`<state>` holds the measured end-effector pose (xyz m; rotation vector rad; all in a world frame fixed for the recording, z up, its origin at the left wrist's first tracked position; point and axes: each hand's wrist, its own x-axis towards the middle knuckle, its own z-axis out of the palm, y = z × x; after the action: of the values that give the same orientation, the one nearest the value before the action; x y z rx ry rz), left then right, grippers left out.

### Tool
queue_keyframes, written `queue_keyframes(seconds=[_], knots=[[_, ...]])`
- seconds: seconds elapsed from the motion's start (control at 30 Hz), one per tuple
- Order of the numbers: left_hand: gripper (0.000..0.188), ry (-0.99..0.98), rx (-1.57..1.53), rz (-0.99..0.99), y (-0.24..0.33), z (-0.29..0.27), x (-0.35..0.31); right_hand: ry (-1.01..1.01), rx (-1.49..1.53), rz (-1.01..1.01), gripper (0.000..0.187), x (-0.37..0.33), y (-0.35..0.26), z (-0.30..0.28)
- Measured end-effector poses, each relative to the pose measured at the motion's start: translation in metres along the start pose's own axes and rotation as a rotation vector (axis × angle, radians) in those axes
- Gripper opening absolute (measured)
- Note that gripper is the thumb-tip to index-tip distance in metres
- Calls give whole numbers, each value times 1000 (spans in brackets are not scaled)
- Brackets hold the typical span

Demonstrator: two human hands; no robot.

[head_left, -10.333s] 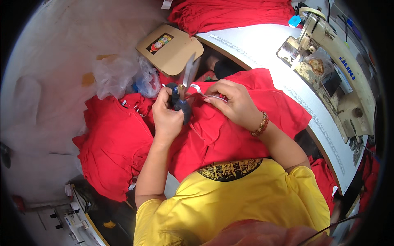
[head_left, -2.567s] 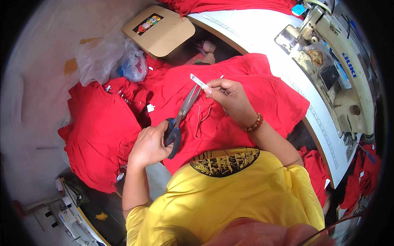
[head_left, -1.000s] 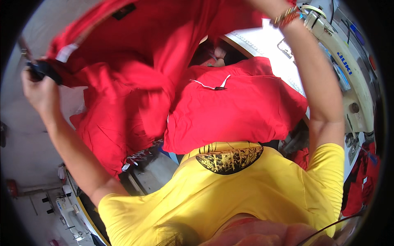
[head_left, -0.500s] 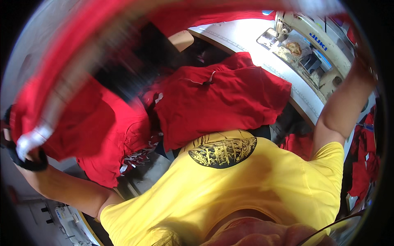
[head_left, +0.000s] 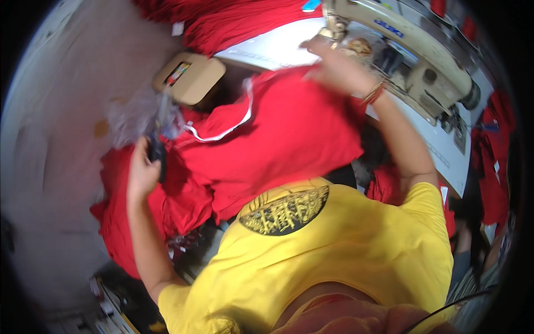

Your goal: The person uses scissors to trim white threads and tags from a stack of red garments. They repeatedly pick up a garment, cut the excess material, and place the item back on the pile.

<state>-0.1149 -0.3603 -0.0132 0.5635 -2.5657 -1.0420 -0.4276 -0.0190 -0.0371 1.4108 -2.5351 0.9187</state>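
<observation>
The left hand (head_left: 145, 173) is closed around the dark handles of the scissors (head_left: 158, 149), blades pointing away. The right hand (head_left: 346, 72), blurred, has fingers extended over a red garment (head_left: 283, 133); no grip is evident. The garment lies between the hands, a white strip (head_left: 236, 128) along its far edge. Judged light, soft and limp; best taken at that edge, clear of the blades. Below the left hand: a red pile (head_left: 118, 222). Beyond the right: a sewing machine (head_left: 414, 45).

A white table (head_left: 272, 45) bears a cream sewing machine (head_left: 414, 42) and heaped red cloth (head_left: 245, 23).
</observation>
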Motion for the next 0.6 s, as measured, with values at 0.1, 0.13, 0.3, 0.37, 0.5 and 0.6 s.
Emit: queue_keyframes(seconds=[0.1,0.13,0.3,0.37,0.5,0.6], knots=[[19,-25,-19,-94,-61,58,1,-227,-225,-268,52,-50,-6,91],[19,-25,-107,-210,-67,74,-1,-194,-249,-312,53,-68,2,117],[25,22,-123,-285,-63,107,-64,-30,411,-120,29,-96,40,81],[27,183,-350,-216,-58,109,-61,279,323,280,18,-76,71,48],[28,341,-541,-231,-62,106,-37,423,-196,383,31,-43,196,5],[29,374,-518,-172,-62,116,-24,392,-534,339,37,-28,236,-1]])
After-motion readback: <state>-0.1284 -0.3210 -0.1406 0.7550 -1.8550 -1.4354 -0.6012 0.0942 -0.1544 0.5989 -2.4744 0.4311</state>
